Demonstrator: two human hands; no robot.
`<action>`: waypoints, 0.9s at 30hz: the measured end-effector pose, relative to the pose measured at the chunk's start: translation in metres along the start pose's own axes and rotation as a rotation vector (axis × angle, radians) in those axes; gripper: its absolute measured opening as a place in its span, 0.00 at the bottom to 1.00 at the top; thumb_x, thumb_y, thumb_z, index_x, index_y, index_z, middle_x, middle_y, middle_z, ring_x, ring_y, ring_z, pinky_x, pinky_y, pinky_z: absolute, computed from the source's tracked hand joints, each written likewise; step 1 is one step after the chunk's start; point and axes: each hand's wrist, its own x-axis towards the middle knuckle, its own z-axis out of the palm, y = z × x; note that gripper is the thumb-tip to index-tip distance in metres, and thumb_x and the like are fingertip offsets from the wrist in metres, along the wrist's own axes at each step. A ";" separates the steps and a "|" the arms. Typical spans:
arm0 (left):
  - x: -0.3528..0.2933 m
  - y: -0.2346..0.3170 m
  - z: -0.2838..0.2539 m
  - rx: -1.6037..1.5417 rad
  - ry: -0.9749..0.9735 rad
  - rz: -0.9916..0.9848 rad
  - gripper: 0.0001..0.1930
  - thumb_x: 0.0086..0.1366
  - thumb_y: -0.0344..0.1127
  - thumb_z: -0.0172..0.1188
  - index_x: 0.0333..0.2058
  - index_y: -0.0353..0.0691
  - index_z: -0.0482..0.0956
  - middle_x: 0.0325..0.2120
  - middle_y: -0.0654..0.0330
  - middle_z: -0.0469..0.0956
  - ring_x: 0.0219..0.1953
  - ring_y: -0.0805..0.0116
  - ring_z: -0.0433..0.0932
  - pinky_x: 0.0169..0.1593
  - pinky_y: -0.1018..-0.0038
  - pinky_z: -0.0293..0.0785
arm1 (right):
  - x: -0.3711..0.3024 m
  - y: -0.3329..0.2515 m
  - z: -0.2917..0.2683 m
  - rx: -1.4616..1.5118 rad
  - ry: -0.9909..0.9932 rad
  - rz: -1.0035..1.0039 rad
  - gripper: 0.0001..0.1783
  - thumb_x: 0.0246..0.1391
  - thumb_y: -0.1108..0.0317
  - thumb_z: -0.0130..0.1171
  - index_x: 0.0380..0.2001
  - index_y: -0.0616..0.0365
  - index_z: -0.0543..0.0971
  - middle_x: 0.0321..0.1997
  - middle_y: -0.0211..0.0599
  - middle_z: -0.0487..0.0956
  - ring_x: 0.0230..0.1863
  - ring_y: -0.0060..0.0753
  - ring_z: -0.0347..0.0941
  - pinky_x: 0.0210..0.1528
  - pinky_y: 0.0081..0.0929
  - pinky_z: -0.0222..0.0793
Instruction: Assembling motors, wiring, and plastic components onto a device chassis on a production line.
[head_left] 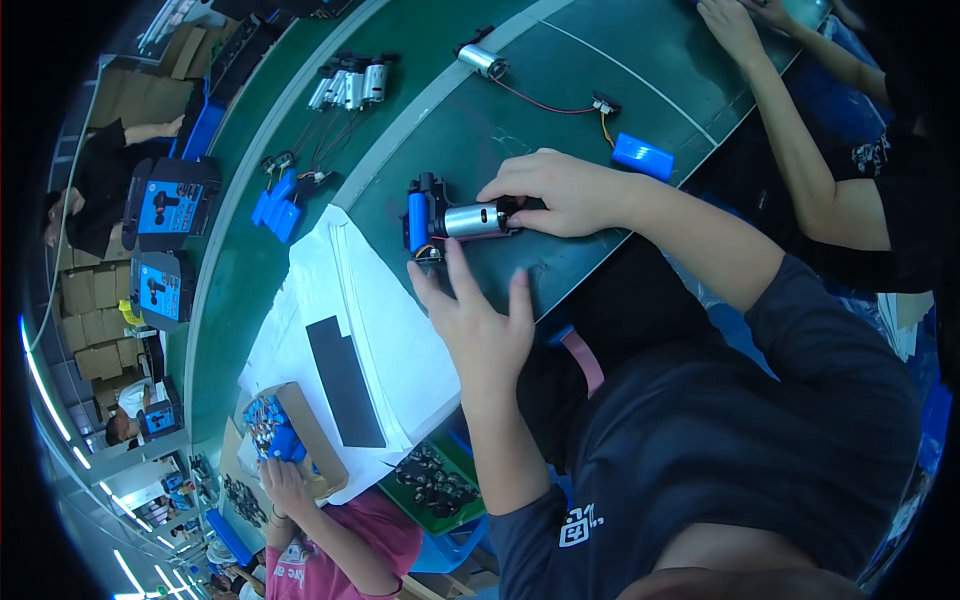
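A silver cylindrical motor (474, 220) lies on the green table in a dark housing (431, 190), with a blue battery pack (417, 221) across its left end. My right hand (565, 192) grips the motor's right end between thumb and fingers. Just below, my left hand (478, 325) is open with its fingers spread. Its fingertips are close to the motor and to a small wired board (429, 254); whether they touch is hard to tell. Above right, another motor (482, 60) is joined by thin wires to a small board (605, 103) and a blue battery (642, 156).
Several wired motors (350, 84) and blue batteries (278, 207) lie at upper left. White sheets (320, 270) carry a black cut-out (345, 380). A co-worker's hand (287, 487) reaches into a cardboard box (312, 440); a green crate (440, 515) holds dark parts. Another person's arms (790, 130) are at upper right.
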 end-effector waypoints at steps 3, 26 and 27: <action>0.007 -0.007 0.002 -0.085 0.106 -0.054 0.29 0.62 0.41 0.62 0.60 0.37 0.69 0.59 0.29 0.54 0.55 0.32 0.67 0.60 0.52 0.65 | -0.003 -0.001 -0.007 0.085 -0.077 0.082 0.23 0.51 0.71 0.61 0.53 0.57 0.75 0.43 0.39 0.76 0.45 0.39 0.74 0.51 0.35 0.65; 0.026 -0.028 0.029 -0.062 0.208 -0.103 0.25 0.58 0.31 0.61 0.55 0.31 0.73 0.56 0.34 0.62 0.55 0.37 0.67 0.60 0.53 0.63 | 0.095 -0.025 -0.005 -0.460 -0.416 0.209 0.15 0.47 0.59 0.60 0.31 0.60 0.80 0.29 0.46 0.81 0.34 0.47 0.80 0.37 0.40 0.76; 0.026 -0.029 0.029 -0.063 0.213 -0.115 0.25 0.58 0.31 0.61 0.55 0.31 0.73 0.56 0.34 0.62 0.55 0.37 0.67 0.60 0.53 0.63 | 0.097 -0.024 -0.004 -0.460 -0.413 0.203 0.15 0.47 0.58 0.60 0.30 0.60 0.80 0.28 0.46 0.81 0.33 0.48 0.80 0.36 0.41 0.76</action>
